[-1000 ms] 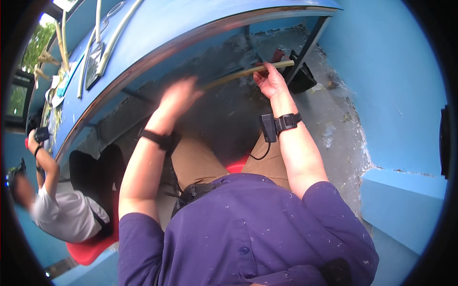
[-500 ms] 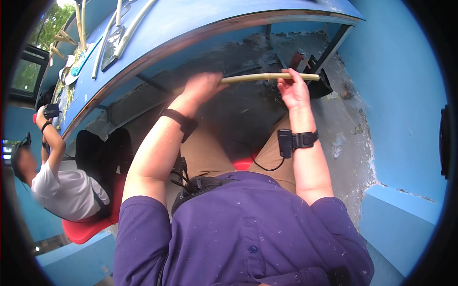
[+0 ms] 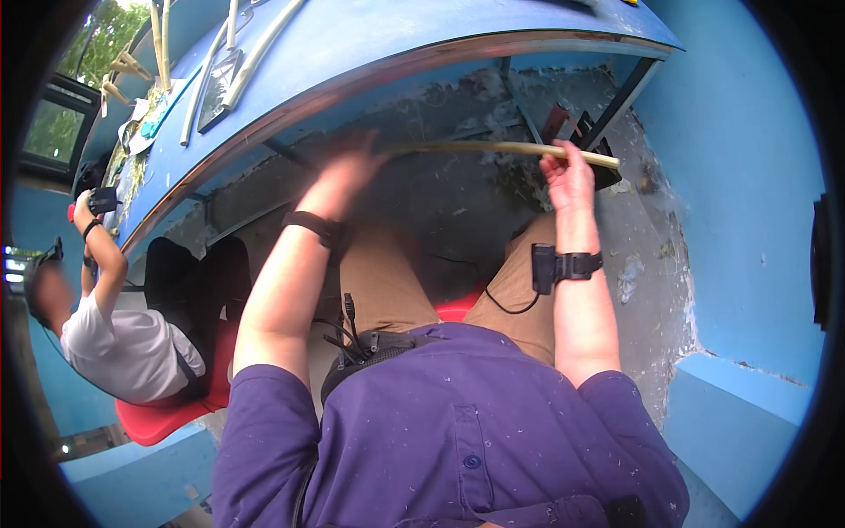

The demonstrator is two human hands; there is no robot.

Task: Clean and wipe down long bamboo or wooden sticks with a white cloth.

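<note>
A long, pale peeled stick (image 3: 502, 148), slightly bowed, lies roughly level above my knees and below the table's front edge. My right hand (image 3: 571, 182) pinches it near its right end, which juts out past the fingers. At the other side, my left hand (image 3: 348, 172) is smeared by motion beside the stick's blurred left part; whether its fingers grip it is not visible. Both of my wrists wear dark bands, the right one with a small black box (image 3: 544, 269).
The blue table (image 3: 370, 44) spans the front, bearing more pale sticks (image 3: 264, 53), a dark flat plate (image 3: 217, 92) and shavings. A dark box (image 3: 607, 176) stands by the table leg (image 3: 623, 101). At left a person (image 3: 128, 352) sits on a red chair (image 3: 154, 422). A blue wall (image 3: 748, 194) closes the right.
The stick's right end has moved right and slightly down with my right hand. My left hand has shifted slightly and looks more blurred. The whole view has shifted a little.
</note>
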